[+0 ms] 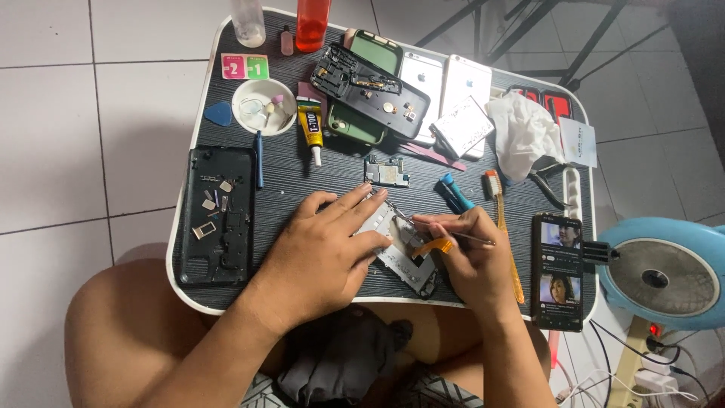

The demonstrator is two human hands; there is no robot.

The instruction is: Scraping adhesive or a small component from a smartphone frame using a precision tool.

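My left hand [321, 249] lies flat, fingers spread, on the opened silver phone frame [400, 253] near the lap table's [287, 181] front edge, long axis running back-left to front-right; my right hand [468, 257] pinches thin metal tweezers [445, 230] over it

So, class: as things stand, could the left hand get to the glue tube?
Probably yes. The left hand rests on the phone frame, and the glue tube lies just beyond its fingertips with only bare tabletop between, though it would have to let go of the frame.
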